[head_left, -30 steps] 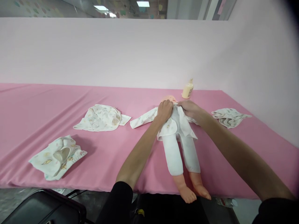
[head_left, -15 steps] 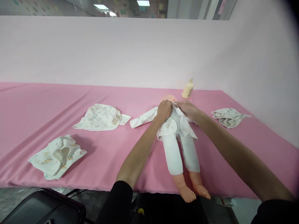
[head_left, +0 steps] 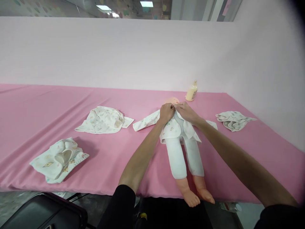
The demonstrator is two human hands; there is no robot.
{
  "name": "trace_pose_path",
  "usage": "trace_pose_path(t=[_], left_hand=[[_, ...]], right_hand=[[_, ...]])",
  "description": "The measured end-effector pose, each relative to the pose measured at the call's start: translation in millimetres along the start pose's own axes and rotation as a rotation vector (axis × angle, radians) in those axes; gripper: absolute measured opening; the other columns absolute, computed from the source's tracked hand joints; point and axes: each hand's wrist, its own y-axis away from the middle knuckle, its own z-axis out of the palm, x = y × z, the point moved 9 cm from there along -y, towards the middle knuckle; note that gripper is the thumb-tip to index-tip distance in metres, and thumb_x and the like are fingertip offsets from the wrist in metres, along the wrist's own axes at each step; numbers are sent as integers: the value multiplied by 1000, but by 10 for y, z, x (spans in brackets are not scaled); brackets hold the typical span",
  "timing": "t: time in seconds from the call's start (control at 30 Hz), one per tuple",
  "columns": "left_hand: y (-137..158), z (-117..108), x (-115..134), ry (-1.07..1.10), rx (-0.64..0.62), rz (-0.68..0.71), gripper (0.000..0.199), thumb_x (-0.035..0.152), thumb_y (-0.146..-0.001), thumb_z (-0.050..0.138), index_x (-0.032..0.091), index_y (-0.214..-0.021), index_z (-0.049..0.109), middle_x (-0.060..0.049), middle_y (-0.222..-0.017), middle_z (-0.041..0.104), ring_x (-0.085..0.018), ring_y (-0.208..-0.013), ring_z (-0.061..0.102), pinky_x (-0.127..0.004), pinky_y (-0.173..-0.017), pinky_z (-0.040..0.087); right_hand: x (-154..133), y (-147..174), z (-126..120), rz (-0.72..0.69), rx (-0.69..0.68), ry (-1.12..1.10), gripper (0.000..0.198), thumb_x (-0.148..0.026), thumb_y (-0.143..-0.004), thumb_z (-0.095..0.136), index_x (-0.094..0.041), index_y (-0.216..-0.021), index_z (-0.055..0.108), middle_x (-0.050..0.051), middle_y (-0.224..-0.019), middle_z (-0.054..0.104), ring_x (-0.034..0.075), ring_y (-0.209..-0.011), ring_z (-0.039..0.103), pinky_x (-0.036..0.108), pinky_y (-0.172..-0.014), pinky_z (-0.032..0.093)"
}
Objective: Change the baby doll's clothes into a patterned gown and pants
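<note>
A baby doll lies on its back, feet toward me, its head mostly behind my hands. It wears a white baby shirt with a small print, its front edges parted over the pale body. At the neck, my left hand is closed on one side of the shirt's collar. Close beside it, my right hand pinches the other side of the collar, fingertips almost meeting the left ones. One sleeve stretches out flat to the left; the other shows partly beyond my right forearm.
Printed baby clothes lie left of the doll, with a folded garment nearer the front edge. Another folded cloth is at right. A pump bottle stands by the wall on the pink sheet. A black chair is below left.
My right hand has moved left, closer to my left hand, drawing its side of the collar inward. More of the right sleeve shows now. The doll's legs stay in place.
</note>
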Motion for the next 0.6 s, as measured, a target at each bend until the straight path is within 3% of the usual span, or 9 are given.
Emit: trace_pose_path(t=[0.1, 0.23, 0.47, 0.6], left_hand=[[-2, 0, -30, 19, 7, -17, 22, 19, -86, 47, 18, -65, 54, -7, -77, 66, -17, -76, 55, -28, -68, 35], [-6, -24, -66, 34, 27, -38, 17, 13, -79, 48, 17, -64, 53, -6, -78, 67, -16, -75, 54, -28, -70, 36], [10, -9, -154, 209, -13, -160, 15, 11, -77, 51, 17, -65, 57, -3, -70, 62, -15, -72, 53, -26, -68, 38], [52, 23, -229, 457, -60, -253, 16, 13, -76, 53, 16, -60, 53, 0, -60, 51, -11, -60, 45, -24, -59, 33]], right_hand=[[-111, 1, 59, -231, 11, 230, 25, -22, -97, 45, -21, -77, 61, 8, -103, 63, 21, -109, 54, 33, -100, 37], [-173, 70, 173, -365, -29, 367, 29, -23, -100, 36, -22, -83, 59, 8, -98, 67, 22, -96, 59, 35, -96, 40], [-36, 76, 136, -266, -2, 277, 31, -31, -101, 40, -22, -105, 70, 7, -120, 70, 23, -118, 60, 34, -104, 39], [22, 69, 146, -206, -27, 173, 35, -33, -100, 41, -24, -116, 71, 4, -132, 67, 24, -130, 55, 38, -112, 35]])
